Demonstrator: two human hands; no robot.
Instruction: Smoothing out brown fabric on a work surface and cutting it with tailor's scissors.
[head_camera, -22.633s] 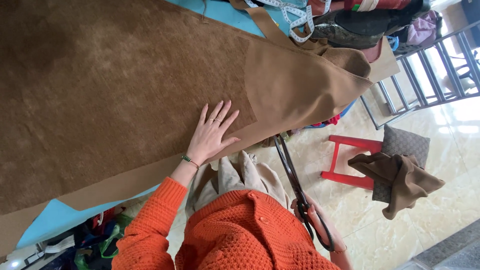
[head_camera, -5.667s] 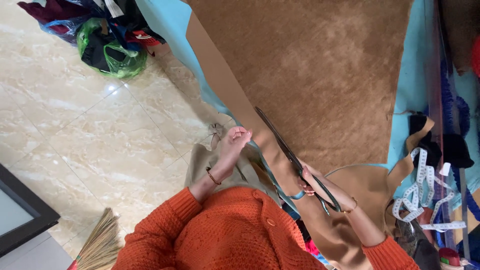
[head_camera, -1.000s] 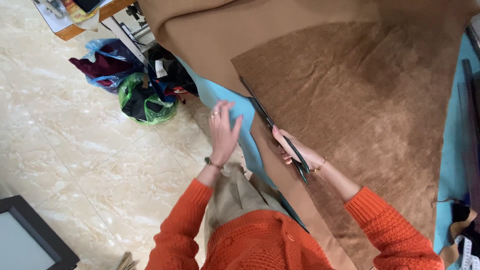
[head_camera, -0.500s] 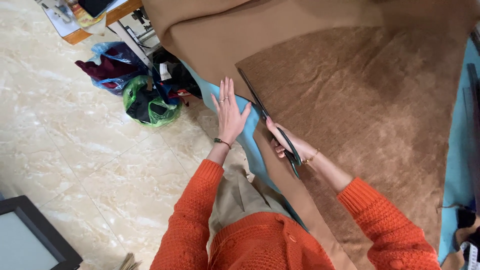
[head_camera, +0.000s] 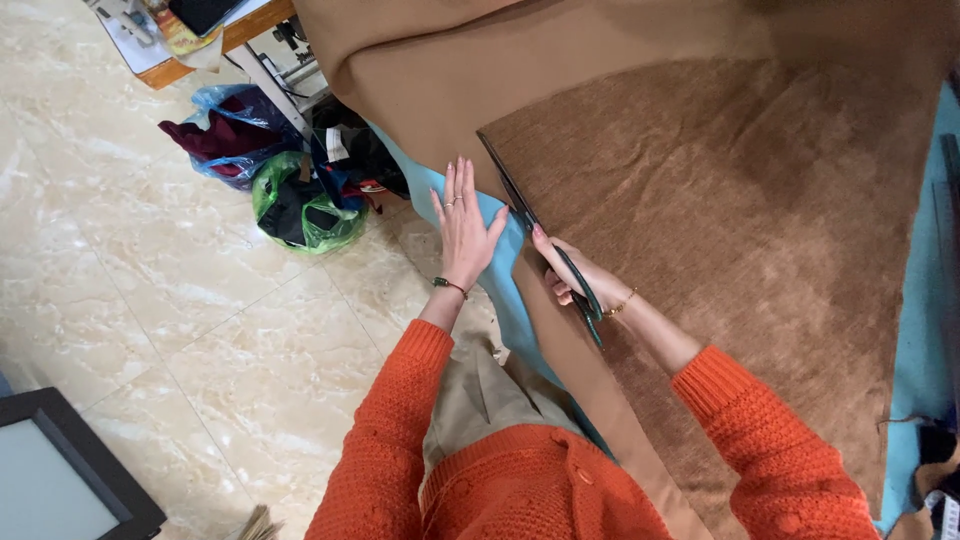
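Note:
A large sheet of brown fabric (head_camera: 720, 220) lies on a light blue table (head_camera: 505, 290). My right hand (head_camera: 570, 275) grips long dark scissors (head_camera: 535, 235) whose blades run along the fabric's left edge, pointing away from me. A smooth tan strip (head_camera: 590, 380) of the fabric hangs beside the cut on the near side. My left hand (head_camera: 463, 225) lies flat with fingers spread on the table edge, just left of the blades. I wear an orange knitted sweater.
Plastic bags of cloth scraps, green (head_camera: 300, 210) and blue (head_camera: 225, 135), sit on the tiled floor (head_camera: 150, 300) to the left. A wooden table edge (head_camera: 215, 40) is at top left. A dark framed panel (head_camera: 60, 480) stands at bottom left.
The scissors and my right hand have moved farther up along the fabric edge. My left hand has slid forward and settled flat beside the blades.

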